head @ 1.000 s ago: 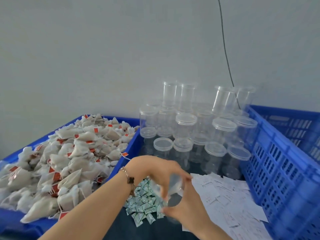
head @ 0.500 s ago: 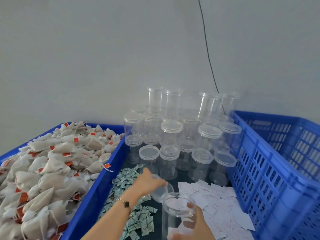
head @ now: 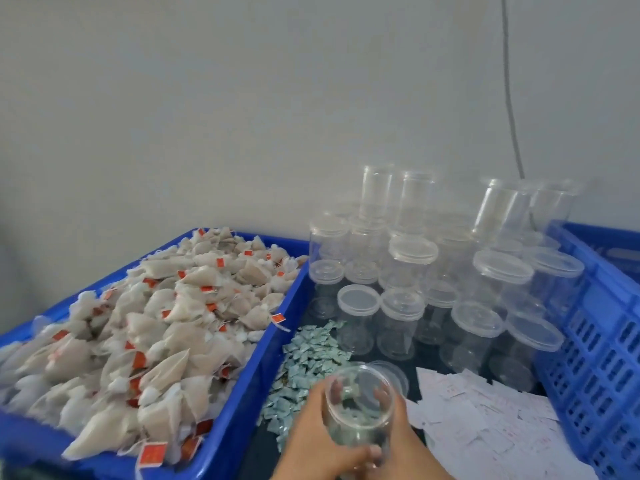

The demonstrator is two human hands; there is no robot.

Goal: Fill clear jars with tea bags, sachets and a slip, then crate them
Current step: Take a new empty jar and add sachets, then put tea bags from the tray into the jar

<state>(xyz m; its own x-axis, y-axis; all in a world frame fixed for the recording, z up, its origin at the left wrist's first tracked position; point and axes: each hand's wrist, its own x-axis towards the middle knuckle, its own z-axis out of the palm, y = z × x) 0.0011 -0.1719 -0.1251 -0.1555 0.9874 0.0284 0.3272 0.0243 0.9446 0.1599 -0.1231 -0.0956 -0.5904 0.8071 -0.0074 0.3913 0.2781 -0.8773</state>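
Observation:
An open clear jar (head: 360,415) stands low in the middle, over the edge of the green sachet pile (head: 304,358). My left hand (head: 311,434) grips it from the left, thumb across its lower front. My right hand (head: 407,441) grips its right side; fingertips show through the plastic. The jar's clear lid (head: 393,374) lies on the dark table just behind it. Tea bags (head: 156,323) with red tags fill the blue bin (head: 273,344) on the left. White paper slips (head: 485,420) are spread to the right.
Several lidded clear jars (head: 415,292) stand stacked against the wall behind the sachets. A tall blue slatted crate (head: 595,348) borders the right side. A dark cable (head: 509,98) hangs down the wall.
The lid came off the jar, and my left hand laid it on the table, then returned to grip the jar. The jar has sunk lower towards the sachets.

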